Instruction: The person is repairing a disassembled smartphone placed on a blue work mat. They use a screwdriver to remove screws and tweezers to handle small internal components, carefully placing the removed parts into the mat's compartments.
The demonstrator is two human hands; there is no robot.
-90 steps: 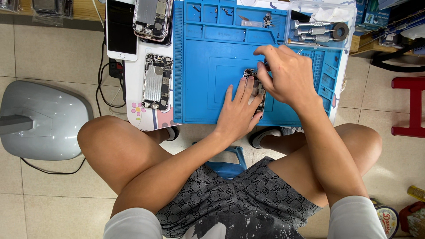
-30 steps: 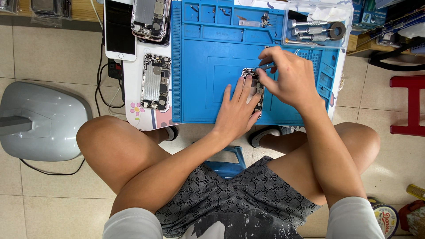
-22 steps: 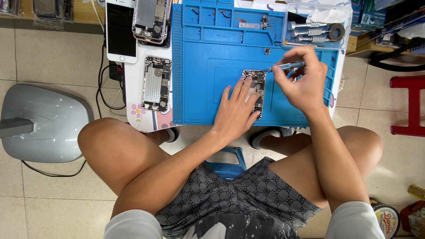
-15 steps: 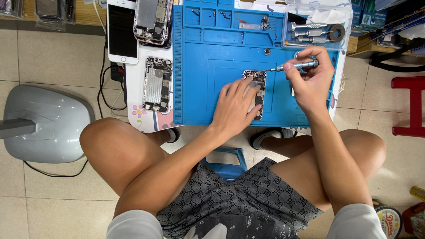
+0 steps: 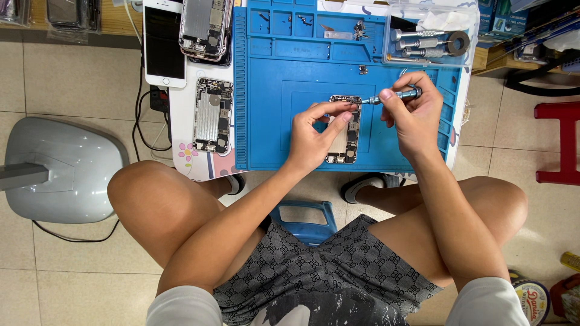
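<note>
An opened phone body with its insides showing lies on the blue work mat. My left hand rests on it, thumb and fingers pinching its upper left edge. My right hand grips a small silver screwdriver held almost level, its tip touching the phone's top right corner.
A second opened phone lies left of the mat, with another and a white phone face up beyond it. A clear tray of metal tools sits top right. A grey base stands at left, a red stool at right.
My right hand lifted off the phone, drew back to the right with the screwdriver, then brought its tip to the phone's top corner. My left hand shifted up and now pinches the phone's edge.
</note>
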